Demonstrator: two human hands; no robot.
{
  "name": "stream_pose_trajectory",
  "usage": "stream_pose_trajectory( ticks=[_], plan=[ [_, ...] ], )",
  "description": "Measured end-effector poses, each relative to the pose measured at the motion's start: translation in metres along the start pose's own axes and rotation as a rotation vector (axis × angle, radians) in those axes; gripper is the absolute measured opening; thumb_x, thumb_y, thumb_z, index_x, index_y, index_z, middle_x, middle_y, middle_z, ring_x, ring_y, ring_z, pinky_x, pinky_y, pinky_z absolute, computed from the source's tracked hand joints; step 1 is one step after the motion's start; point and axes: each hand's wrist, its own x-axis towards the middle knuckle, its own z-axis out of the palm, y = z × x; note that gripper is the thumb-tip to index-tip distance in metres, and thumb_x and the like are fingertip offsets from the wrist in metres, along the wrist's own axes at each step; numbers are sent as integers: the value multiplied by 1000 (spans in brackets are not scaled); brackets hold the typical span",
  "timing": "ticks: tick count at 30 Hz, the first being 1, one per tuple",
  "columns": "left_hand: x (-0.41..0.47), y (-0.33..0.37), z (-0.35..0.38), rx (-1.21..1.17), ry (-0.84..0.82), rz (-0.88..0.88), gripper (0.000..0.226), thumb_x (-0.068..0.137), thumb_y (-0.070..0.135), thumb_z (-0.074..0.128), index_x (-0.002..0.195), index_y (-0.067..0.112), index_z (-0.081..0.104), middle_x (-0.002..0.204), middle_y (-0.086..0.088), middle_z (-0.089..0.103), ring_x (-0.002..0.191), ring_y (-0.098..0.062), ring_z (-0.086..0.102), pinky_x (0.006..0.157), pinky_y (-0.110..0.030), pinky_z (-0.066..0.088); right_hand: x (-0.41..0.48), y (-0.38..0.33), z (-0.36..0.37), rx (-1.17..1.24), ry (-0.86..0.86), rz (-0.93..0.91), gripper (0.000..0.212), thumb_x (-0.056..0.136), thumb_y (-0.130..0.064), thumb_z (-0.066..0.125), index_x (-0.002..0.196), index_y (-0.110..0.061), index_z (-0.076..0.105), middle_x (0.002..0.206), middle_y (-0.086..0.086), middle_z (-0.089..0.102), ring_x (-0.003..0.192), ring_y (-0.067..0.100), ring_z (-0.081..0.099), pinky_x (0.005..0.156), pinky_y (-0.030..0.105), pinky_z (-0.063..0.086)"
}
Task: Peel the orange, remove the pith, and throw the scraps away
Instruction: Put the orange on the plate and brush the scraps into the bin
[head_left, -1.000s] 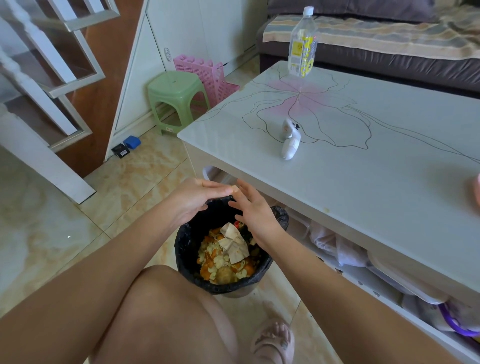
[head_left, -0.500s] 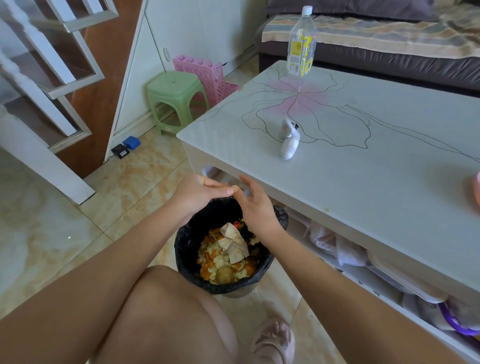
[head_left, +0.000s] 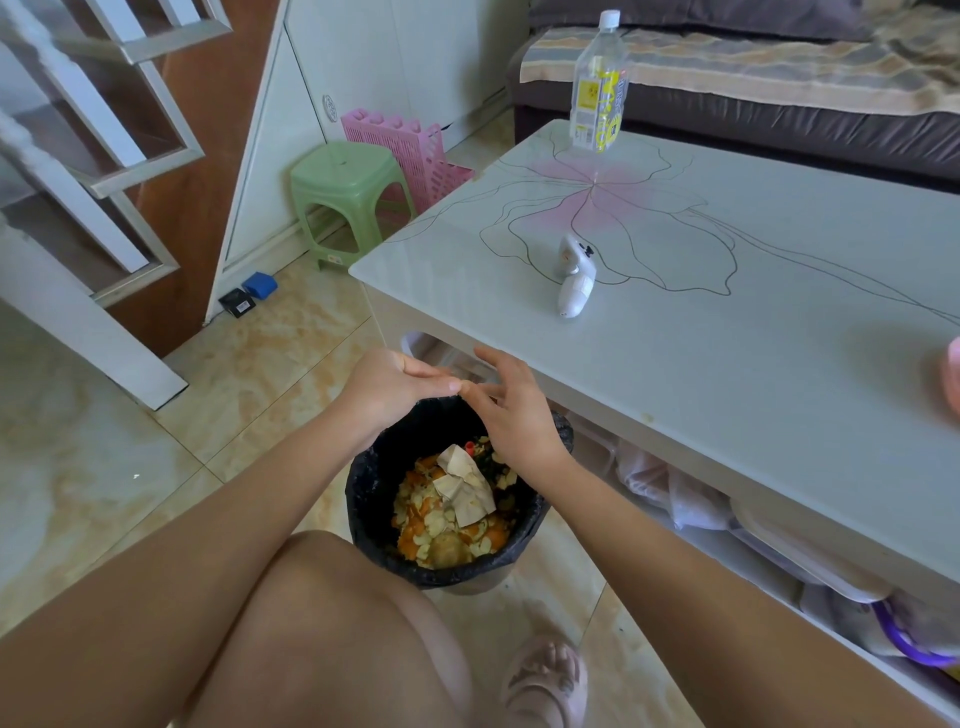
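Note:
A small bin with a black liner (head_left: 373, 499) stands on the floor between my knee and the table. Orange peel and pith scraps (head_left: 441, 530) fill it, with crumpled beige tissue (head_left: 465, 488) on top. Both hands hover over the bin's far rim. My left hand (head_left: 387, 387) has its fingers curled together, fingertips pointing right. My right hand (head_left: 511, 415) has its fingers spread, and its fingertips touch those of the left. I see nothing held in either hand. No orange is in view.
The white glass-topped coffee table (head_left: 727, 364) carries a white handheld device (head_left: 574, 283) and a water bottle (head_left: 597, 88). A green stool (head_left: 345, 182) and pink basket (head_left: 410, 150) stand at the back left. Bags lie on the table's lower shelf (head_left: 753, 540).
Both hands have risen a little above the bin rim and the right hand's fingers have spread wider. The scraps and tissue in the bin have not moved.

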Motion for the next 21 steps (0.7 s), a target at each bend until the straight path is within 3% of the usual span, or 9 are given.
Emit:
stream_pose_trajectory(
  ticks=[5, 7, 9, 13, 15, 18, 21],
  plan=[
    [1, 1, 1, 46, 46, 5, 24, 77, 24, 76, 98, 13, 75, 109, -1, 70, 103, -10, 58, 88, -23, 35, -1, 2, -1, -117, -18, 9, 50, 85, -25, 67, 131, -20, 49, 126, -6, 43, 101, 10, 56, 83, 16, 44],
    [2, 0, 0, 121, 44, -1, 19, 82, 24, 72, 96, 12, 75, 106, -1, 69, 93, -7, 57, 85, -21, 36, -1, 5, -3, -143, 18, 44, 42, 83, -18, 69, 123, -19, 56, 113, -7, 48, 93, 7, 55, 75, 9, 41],
    [2, -4, -1, 215, 40, -3, 20, 87, 26, 65, 91, 10, 76, 97, 1, 66, 76, 1, 51, 70, -14, 35, -2, 8, -6, -139, 53, 78, 29, 81, -9, 68, 109, -16, 63, 94, -3, 60, 84, 8, 57, 66, 7, 41],
    [4, -9, -3, 309, 37, -14, 27, 91, 27, 60, 82, 9, 77, 98, -1, 73, 77, -1, 58, 59, -5, 37, -5, 9, -8, -130, 37, 100, 16, 81, -6, 66, 96, -12, 70, 78, 5, 71, 76, 12, 65, 57, -1, 40],
    [4, -12, -6, 353, 4, -40, 19, 85, 25, 67, 80, 10, 78, 100, -3, 73, 80, -4, 59, 62, -5, 40, -6, 8, -8, -127, 35, 104, 17, 84, -10, 65, 99, -14, 70, 81, 4, 71, 77, 12, 65, 56, 0, 40],
    [4, -15, -8, 410, -37, -61, 16, 77, 26, 76, 81, 11, 77, 104, -9, 72, 99, -19, 63, 81, -27, 44, -6, 9, -8, -127, 32, 112, 18, 86, -14, 62, 103, -17, 69, 85, 2, 70, 82, 10, 63, 62, 4, 40],
    [1, -13, -7, 405, -62, -71, 16, 73, 12, 79, 88, 13, 75, 106, -3, 67, 101, -12, 55, 83, -23, 35, -5, 11, -7, -135, 14, 114, 19, 84, -13, 65, 103, -17, 68, 87, 0, 69, 85, 8, 62, 66, 9, 46]
  ],
)
